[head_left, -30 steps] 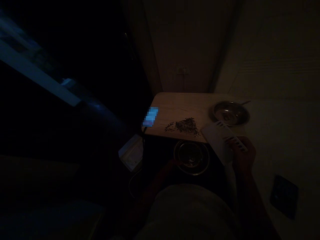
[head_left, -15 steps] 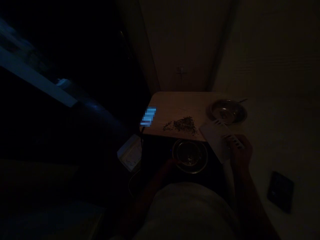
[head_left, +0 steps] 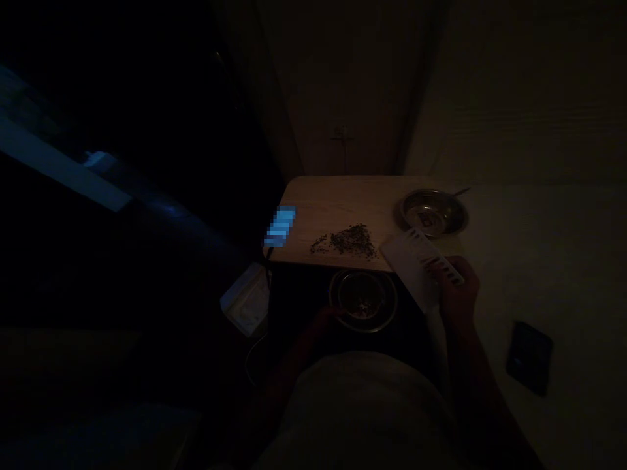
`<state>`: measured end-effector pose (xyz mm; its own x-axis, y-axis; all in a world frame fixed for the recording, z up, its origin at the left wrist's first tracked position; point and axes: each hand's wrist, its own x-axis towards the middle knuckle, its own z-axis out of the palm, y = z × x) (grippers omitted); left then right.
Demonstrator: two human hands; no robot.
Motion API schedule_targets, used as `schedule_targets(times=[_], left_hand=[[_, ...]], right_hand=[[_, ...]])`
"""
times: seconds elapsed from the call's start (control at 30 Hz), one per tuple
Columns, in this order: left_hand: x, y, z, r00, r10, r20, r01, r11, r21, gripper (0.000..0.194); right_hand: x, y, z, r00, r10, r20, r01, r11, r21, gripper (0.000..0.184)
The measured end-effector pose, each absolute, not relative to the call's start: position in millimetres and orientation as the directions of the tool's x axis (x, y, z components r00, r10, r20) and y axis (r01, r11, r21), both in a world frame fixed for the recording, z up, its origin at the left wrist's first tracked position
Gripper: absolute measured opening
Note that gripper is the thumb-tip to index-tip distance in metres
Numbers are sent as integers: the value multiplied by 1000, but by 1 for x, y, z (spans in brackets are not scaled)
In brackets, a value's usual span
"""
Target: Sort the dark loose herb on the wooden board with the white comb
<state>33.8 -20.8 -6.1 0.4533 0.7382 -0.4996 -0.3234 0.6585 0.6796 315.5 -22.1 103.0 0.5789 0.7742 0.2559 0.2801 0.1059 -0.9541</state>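
Note:
The room is very dark. My right hand (head_left: 459, 287) is closed on a white flat plastic piece (head_left: 409, 267) with a row of slots along one edge; its exact kind I cannot make out. Its left corner lies over the right front part of a wooden board (head_left: 333, 202). Just left of it on the board is a loose heap of small dark bits (head_left: 353, 241). Below the board's front edge is a round metal bowl (head_left: 362, 328) with some pale bits inside. My left hand (head_left: 336, 314) grips this bowl's left rim, its fingers mostly lost in shadow.
A wider metal bowl (head_left: 458, 222) with a utensil handle sticking out stands at the back right. A dark flat device (head_left: 530, 358) lies on the pale surface at right. A glowing, blurred screen (head_left: 280, 226) sits at the board's left edge. A pale container (head_left: 247, 300) is lower left.
The whole view has shifted slightly, so everything appears a little further left. Both hands keep their holds, and the heap on the board looks the same.

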Motion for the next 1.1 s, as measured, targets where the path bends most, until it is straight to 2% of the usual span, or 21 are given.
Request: schedule_targets(times=[0.3,0.6,0.93,1.1], left_hand=[[41,-24,24,466,744,-479,-340,650,679,41],[39,-23,21,440,755,-485,-352,643,681,40],[41,-24,27,440,750,-494,-346,649,677,41],[42,-23,26,441,748,-497,-342,651,677,40]], right_hand=[[318,-22,107,600,746,289,299,126,-946,19],[321,-21,109,529,798,289,381,80,-921,21],[326,-26,111,438,870,227,383,47,-922,19],[325,-24,110,485,835,258,399,52,-916,20]])
